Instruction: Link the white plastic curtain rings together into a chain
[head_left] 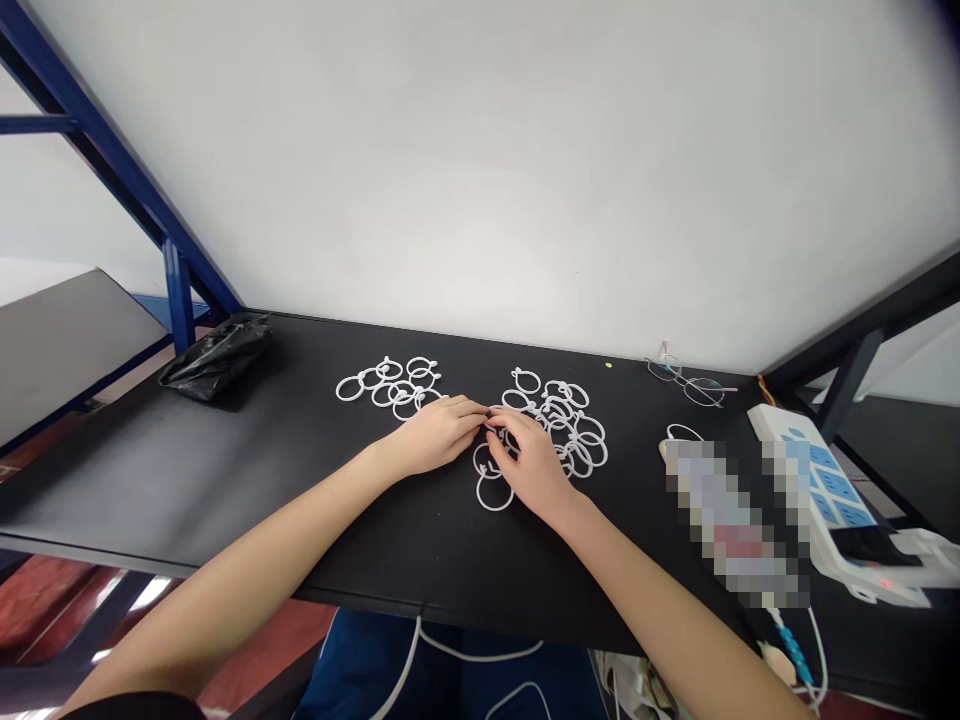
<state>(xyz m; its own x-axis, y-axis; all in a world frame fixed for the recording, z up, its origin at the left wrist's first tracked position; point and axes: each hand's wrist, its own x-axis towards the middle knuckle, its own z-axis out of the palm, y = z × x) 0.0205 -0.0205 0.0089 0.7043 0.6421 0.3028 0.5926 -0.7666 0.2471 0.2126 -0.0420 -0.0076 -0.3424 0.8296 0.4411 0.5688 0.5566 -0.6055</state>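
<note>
On the black tabletop (225, 470) lie white plastic rings in two groups: a left pile (390, 385) and a larger right pile (566, 420). My left hand (439, 432) and my right hand (529, 462) meet between the piles, fingertips pinched together on a white ring (491, 428) whose held part is mostly hidden. Another white ring (495, 494) lies flat just under my right hand. Both forearms reach in from the near edge.
A crumpled black plastic bag (217, 358) sits at the back left. A pair of glasses (684, 378) lies at the back right. A white and blue power strip (825, 480) with cables is at the far right. A blue metal frame (172, 260) rises at the left.
</note>
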